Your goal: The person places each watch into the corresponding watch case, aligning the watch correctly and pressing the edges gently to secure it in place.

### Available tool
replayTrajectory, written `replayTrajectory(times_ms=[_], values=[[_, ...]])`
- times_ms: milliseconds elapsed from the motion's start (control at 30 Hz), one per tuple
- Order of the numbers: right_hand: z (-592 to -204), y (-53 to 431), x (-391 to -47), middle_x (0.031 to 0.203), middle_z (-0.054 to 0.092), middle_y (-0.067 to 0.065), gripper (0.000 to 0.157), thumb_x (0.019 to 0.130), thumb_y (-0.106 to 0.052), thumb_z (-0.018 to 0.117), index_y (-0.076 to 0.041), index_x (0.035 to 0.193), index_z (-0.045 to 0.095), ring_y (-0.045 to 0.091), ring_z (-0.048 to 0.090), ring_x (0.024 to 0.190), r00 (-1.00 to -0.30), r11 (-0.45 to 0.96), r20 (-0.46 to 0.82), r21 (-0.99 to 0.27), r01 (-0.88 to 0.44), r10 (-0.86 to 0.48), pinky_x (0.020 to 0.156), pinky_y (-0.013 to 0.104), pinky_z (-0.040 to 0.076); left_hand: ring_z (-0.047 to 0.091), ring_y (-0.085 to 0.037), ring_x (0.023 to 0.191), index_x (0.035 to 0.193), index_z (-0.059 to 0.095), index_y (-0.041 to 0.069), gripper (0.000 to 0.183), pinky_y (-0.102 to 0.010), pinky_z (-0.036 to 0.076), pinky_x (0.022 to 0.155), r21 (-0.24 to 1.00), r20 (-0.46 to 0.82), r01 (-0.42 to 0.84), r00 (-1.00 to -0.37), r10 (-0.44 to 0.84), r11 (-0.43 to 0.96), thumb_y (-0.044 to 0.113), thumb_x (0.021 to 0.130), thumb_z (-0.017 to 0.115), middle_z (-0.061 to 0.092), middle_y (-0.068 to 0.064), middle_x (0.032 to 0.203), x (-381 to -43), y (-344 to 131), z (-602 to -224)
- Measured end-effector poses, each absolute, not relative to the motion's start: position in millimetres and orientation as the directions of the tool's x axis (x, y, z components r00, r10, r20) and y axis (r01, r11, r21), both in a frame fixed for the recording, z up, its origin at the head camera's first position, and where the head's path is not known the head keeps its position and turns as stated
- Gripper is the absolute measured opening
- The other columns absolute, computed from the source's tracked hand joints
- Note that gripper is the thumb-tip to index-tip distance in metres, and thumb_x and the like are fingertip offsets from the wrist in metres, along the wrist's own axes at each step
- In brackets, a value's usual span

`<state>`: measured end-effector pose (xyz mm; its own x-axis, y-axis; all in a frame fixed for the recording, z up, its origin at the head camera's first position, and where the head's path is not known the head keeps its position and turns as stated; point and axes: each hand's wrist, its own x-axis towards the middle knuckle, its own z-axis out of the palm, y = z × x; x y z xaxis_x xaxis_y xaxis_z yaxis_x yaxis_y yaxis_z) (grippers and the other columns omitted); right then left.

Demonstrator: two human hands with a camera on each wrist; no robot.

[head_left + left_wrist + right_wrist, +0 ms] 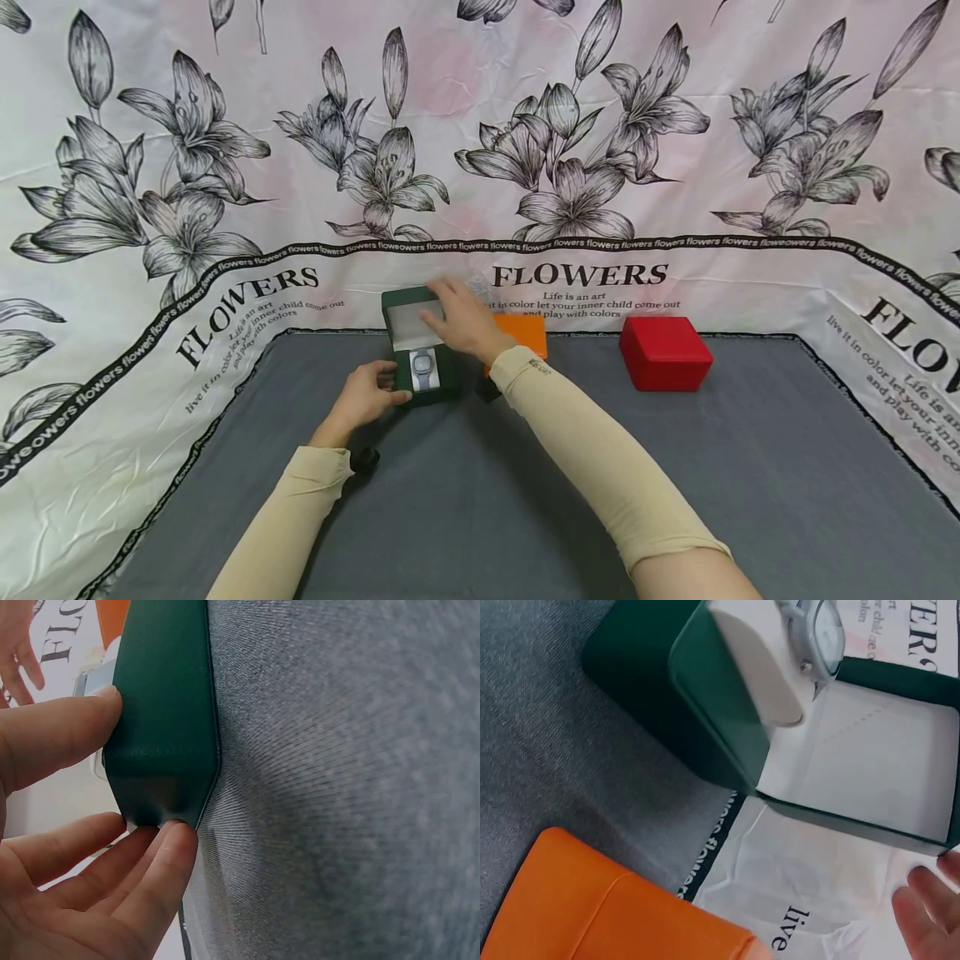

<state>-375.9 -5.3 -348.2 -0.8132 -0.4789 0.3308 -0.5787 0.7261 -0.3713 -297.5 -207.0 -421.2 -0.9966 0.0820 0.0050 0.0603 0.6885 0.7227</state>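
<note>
A dark green watch box [448,379] stands near the back of the table, its white-lined lid [411,325] raised. Inside, a wristwatch [423,365] with a grey-blue strap sits round a white cushion [761,667]. My left hand [363,396] holds the box at its front left corner, thumb on the front edge and fingers against the side, as the left wrist view shows. At the lid's right edge is my right hand [467,317], fingers extended. Its fingertips [911,907] lie right by the lid's corner in the right wrist view.
Just right of the green box stands an orange box [528,333] with a black lower part, half hidden behind my right wrist. A red box [663,354] is farther right. Flower-printed cloth [450,125] hangs behind the grey table surface [480,517].
</note>
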Motion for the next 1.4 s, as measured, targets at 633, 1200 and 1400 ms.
replayTrajectory(times_ms=[633, 1200, 1400], values=[[-338, -3, -394, 0.133, 0.048, 0.008, 0.042, 0.100, -0.026, 0.051, -0.010, 0.137, 0.038, 0.018, 0.052, 0.110, -0.840, 0.702, 0.172, -0.478, -0.528, -0.514, 0.097, 0.035, 0.043, 0.062, -0.033, 0.107, 0.134, 0.049, -0.002, 0.064, -0.043, 0.053, 0.083, 0.771, -0.002, 0.015, -1.000, 0.027, 0.637, 0.014, 0.080, 0.078, 0.061, -0.023, 0.120, -299, -203, -420], [-339, 13, -380, 0.127, 0.052, 0.007, 0.045, 0.095, -0.029, 0.060, -0.009, 0.133, 0.045, 0.022, 0.051, 0.113, -0.761, 0.620, 0.160, -0.487, -0.615, -0.629, 0.097, 0.038, 0.043, 0.061, -0.034, 0.108, 0.134, 0.049, -0.001, 0.064, -0.044, 0.053, 0.083, 0.777, -0.010, 0.011, -1.000, 0.029, 0.630, 0.015, 0.080, 0.078, 0.060, -0.023, 0.121, -296, -204, -420], [-352, 18, -365, 0.121, 0.053, 0.003, 0.039, 0.094, -0.027, 0.061, -0.013, 0.127, 0.046, 0.017, 0.050, 0.108, -0.722, 0.593, 0.188, -0.454, -0.665, -0.666, 0.097, 0.034, 0.042, 0.062, -0.033, 0.106, 0.131, 0.053, -0.002, 0.060, -0.045, 0.052, 0.083, 0.768, 0.004, 0.026, -0.999, 0.035, 0.639, 0.017, 0.080, 0.078, 0.061, -0.021, 0.119, -294, -203, -421]])
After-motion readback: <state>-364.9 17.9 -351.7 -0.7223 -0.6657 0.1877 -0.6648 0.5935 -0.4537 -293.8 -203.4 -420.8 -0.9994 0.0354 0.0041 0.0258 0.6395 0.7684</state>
